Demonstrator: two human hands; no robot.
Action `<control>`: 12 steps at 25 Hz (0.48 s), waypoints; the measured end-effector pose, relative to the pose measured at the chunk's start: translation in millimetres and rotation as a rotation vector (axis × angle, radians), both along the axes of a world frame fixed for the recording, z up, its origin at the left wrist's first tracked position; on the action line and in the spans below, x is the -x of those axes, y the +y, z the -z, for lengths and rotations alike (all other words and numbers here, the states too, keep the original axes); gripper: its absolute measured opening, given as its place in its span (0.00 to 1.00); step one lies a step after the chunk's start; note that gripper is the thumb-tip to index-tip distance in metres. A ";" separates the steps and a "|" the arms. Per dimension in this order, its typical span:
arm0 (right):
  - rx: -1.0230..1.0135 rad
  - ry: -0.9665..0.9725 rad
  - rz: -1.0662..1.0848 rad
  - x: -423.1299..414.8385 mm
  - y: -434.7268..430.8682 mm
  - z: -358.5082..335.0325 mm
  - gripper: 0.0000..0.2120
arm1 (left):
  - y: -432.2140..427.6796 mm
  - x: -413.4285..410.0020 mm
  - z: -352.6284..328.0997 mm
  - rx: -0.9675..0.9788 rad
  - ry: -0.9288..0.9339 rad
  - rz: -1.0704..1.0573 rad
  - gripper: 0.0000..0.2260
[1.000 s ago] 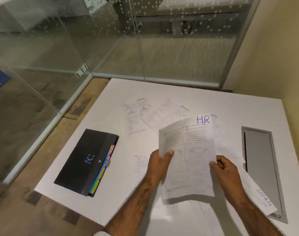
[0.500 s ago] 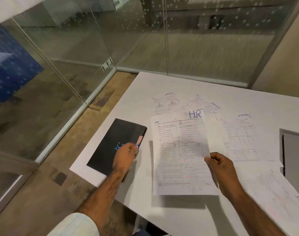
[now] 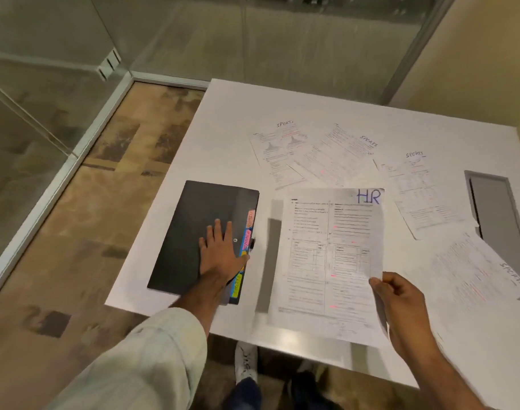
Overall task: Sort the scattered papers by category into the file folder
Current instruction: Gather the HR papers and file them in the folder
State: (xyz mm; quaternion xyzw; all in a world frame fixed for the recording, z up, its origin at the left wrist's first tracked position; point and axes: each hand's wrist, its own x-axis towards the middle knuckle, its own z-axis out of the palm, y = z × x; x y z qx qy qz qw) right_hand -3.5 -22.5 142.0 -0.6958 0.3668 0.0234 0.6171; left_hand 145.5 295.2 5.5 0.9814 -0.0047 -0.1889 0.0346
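White tabletop [image 3: 229, 119] at centre frame: left hand [image 3: 220, 253] lies open on the shut file folder [image 3: 199, 235]; right hand [image 3: 400, 297] pinches the HR sheet [image 3: 326, 261], which could buckle or slip from its one-corner grip.

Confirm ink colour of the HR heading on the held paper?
Blue, handwritten at the top right corner of the paper; head view, the only one.

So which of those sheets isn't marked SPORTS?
The HR sheet, pinched at its right edge by the right hand. It has "HR" in blue at its top corner; the four sheets lying on the table all read SPORTS.
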 end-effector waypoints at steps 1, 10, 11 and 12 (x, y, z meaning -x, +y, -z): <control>0.002 0.001 0.001 6.4 6.4 -2.1 0.05 | 0.6 -1.1 1.5 -0.001 0.001 0.016 0.46; -0.046 0.015 0.128 21.3 25.0 6.2 0.05 | 1.0 -5.9 10.4 0.030 0.005 0.022 0.42; -0.051 0.018 0.135 20.8 25.7 7.6 0.05 | -0.2 -6.9 11.3 0.020 0.011 0.028 0.42; -0.056 0.018 0.139 20.2 26.9 8.7 0.05 | -1.2 -8.1 12.3 0.010 0.023 0.029 0.42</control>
